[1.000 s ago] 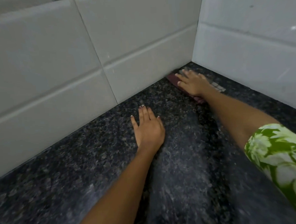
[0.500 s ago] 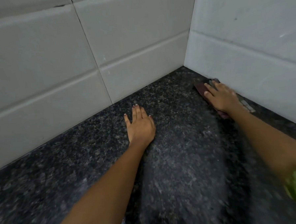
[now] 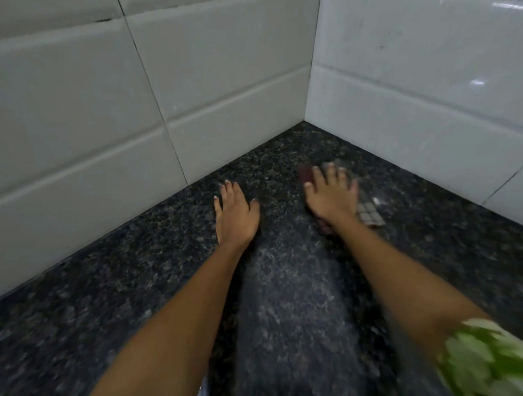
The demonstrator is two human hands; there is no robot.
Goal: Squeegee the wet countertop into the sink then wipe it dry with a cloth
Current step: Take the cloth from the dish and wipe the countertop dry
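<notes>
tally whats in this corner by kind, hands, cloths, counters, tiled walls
Hands: 2, left hand flat on the bare countertop, right hand pressing on the cloth
Cloths: 1, a checked cloth with a maroon edge
Countertops: 1, dark speckled countertop
Tiled walls: 2, back wall and side wall
Total: 6

Right hand (image 3: pixel 333 195) dragged the cloth (image 3: pixel 367 210) out of the tiled corner, first along the right wall, now off it toward mid-countertop (image 3: pixel 137 280), just beside the left hand (image 3: pixel 235 216). Cloth's checked edge now trails right of the wrist.
</notes>
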